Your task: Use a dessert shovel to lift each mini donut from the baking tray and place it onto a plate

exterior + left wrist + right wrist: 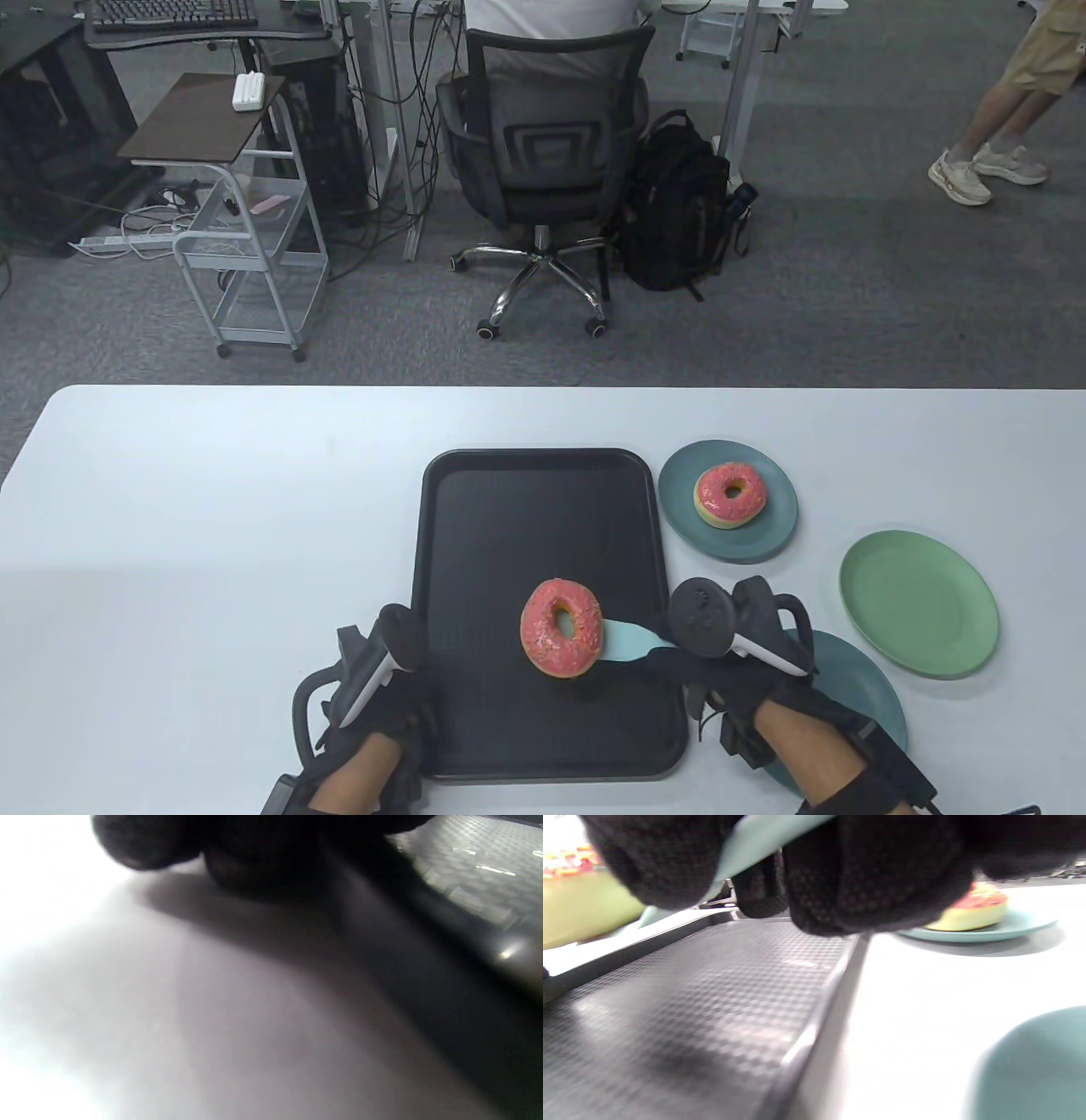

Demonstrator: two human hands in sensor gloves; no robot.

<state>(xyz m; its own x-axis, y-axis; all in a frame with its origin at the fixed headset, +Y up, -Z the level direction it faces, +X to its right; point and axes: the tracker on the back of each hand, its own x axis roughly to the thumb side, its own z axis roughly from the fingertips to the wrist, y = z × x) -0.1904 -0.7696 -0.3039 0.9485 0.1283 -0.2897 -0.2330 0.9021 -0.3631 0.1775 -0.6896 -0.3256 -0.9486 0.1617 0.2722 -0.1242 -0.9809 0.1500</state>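
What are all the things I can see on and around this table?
Table: one, white, fills the lower half of the table view.
Baking tray: one, black, centre of the table.
Donuts: two, pink-iced; one on the shovel above the tray, one on the far plate.
Dessert shovel: one, pale blue, under the tray donut.
Plates: three, right of the tray; far blue-grey one, light green one, near blue-grey one partly under the right arm.
Office chair: one, black, beyond the table.
Backpack: one, black, beside the chair.
Cart: one, grey, left background.
Left hand: black glove, at the tray's left edge.
Right hand: black glove, grips the shovel handle.
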